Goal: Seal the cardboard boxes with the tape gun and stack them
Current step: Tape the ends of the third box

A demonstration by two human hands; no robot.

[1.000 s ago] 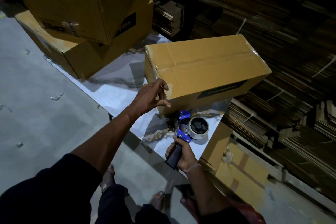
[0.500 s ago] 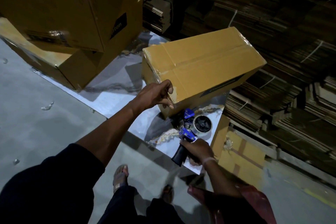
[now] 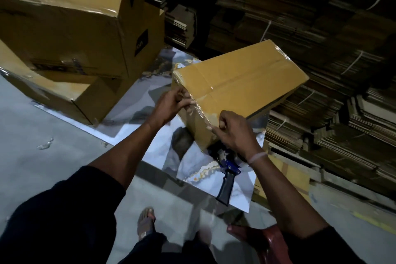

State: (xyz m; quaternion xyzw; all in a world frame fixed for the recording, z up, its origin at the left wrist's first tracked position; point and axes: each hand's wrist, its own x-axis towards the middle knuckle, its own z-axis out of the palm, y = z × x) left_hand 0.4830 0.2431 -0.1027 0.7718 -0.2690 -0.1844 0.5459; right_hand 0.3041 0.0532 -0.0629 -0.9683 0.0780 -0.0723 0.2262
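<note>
A long cardboard box (image 3: 242,79) sealed with clear tape lies tilted on a glossy marble-patterned sheet (image 3: 154,150). My left hand (image 3: 171,106) grips the box's near left corner, thumb on top and fingers curled on the end face. At the near right corner, my right hand (image 3: 234,133) has its fingers curled over the box's edge. The blue tape gun (image 3: 227,174) with a black handle lies on the sheet just under my right wrist, with no hand on it; its roll is mostly hidden.
Two large sealed boxes (image 3: 64,21) are stacked at the left, the lower one (image 3: 64,96) on the sheet. Bundles of flat cardboard (image 3: 321,28) fill the back and right. A red object (image 3: 263,242) and my sandalled foot (image 3: 146,219) are below, on grey floor (image 3: 42,156).
My right hand has let go of the tape gun, which now lies on the sheet, and has moved up to the box's near right corner. The box has swung and tilted.
</note>
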